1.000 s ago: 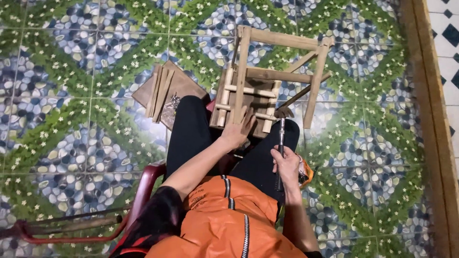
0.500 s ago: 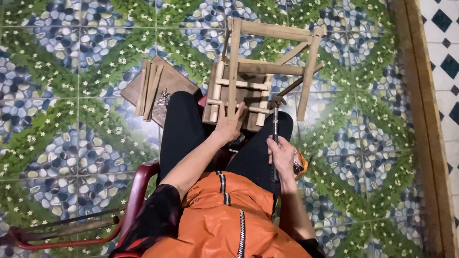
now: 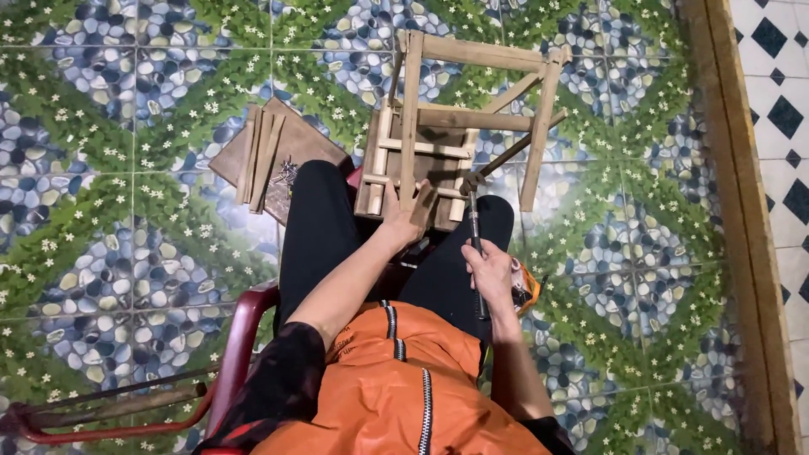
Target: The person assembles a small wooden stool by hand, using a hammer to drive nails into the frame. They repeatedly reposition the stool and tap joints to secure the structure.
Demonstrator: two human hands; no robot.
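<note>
1. Two hands at work: our left hand [image 3: 410,212] lies with fingers spread flat on the wooden frame [image 3: 459,118], which rests beyond our knees.
2. Our right hand [image 3: 491,274] has fingers wrapped around a hammer [image 3: 474,221], its head just beside the frame.

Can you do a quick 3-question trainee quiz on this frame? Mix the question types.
1. True or false: the left hand rests on the wooden frame.
2. What does the right hand hold? A) a paintbrush B) a hammer C) a cup
3. Where do the loose wooden slats lie?

Key
1. True. The hand lies flat on the frame's lower rails.
2. B. The hand grips the handle, with the head up by the frame.
3. On a brown board on the patterned floor tiles, left of the person's legs.
</note>
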